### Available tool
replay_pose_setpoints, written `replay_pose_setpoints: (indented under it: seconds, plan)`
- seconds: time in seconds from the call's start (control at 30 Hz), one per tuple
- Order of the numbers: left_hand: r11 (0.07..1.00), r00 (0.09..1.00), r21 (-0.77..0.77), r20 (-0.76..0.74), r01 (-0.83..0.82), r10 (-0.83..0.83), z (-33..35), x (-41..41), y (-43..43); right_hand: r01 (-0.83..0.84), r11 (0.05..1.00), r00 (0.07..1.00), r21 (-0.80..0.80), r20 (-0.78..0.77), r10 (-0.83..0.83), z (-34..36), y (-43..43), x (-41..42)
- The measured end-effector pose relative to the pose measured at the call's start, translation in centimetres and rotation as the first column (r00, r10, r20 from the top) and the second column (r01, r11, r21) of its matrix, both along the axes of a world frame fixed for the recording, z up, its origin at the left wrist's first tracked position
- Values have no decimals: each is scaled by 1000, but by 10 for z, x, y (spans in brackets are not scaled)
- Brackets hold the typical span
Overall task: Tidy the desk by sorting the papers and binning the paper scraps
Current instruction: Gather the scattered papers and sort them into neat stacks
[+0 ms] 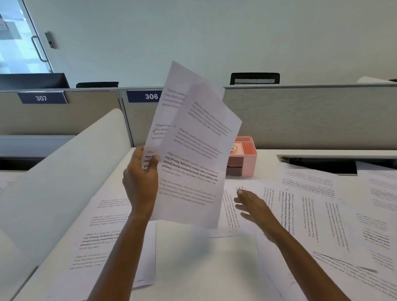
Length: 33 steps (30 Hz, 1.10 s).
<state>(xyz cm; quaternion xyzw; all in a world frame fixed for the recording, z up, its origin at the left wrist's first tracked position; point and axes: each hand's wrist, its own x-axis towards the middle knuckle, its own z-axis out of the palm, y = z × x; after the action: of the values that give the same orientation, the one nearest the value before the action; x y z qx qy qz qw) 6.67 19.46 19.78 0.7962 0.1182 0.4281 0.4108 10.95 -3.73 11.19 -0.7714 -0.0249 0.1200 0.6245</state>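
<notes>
Grey partition panels are seen along the back of a white desk, and a pink organiser is set just in front of them. Directly before the organiser, and partly covering it, a few printed sheets are held upright in the air by the left hand, which is closed on their lower left edge with the thumb pressed on the printed face. Below the organiser, the right hand is held low over the desk with fingers loosely extended and nothing in it; whether the paper beneath is touched cannot be told. More printed papers are spread overlapping to the right of the organiser, and other pages are laid to its lower left. A curved white panel is seen well left of the organiser, and number plates 306 and 307 are fixed on the partition to its upper left.
</notes>
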Motion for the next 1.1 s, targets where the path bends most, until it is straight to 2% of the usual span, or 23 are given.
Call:
replay_pose_setpoints:
  seconds: [0.1,0.2,0.3,0.37,0.47,0.53,0.6,0.7,0.77,0.93,1.1]
  plan:
    - [972,985,-211,-111,106,-132,-20,6,-6,-6,995,999,97,-44,10,-5,-3,-5]
    - [870,938,-458,-185,180,-292,-47,10,-18,82,985,993,152,-91,-69,-14,-17,-7]
    - [800,879,-565,-254,203,-403,-76,11,-38,159,977,981,145,-138,-139,-23,-42,-7]
    - [824,823,-520,-352,224,-446,-95,14,-52,193,980,976,47,-111,-187,-29,-63,-7]
    - [903,713,-274,-554,330,-429,-119,14,-69,252,965,965,-73,-50,-256,-37,-97,-10]
    - [904,639,-49,-692,424,-338,-136,15,-76,303,944,950,-127,-30,-309,-42,-117,-11]
    - [864,550,119,-811,490,-200,-153,15,-78,355,920,931,-168,-29,-365,-47,-133,-12]
    - [815,448,260,-894,518,0,-170,14,-73,394,888,909,-236,-46,-415,-54,-144,-12]
    - [806,417,287,-907,517,56,-175,15,-66,401,876,902,-268,-50,-428,-57,-144,-14]
    - [845,324,220,-944,488,58,-168,26,-39,438,843,886,-313,-5,-463,-62,-135,-16]
    - [856,306,193,-951,479,43,-161,32,7,475,809,861,-347,-10,-509,-66,-140,-13]
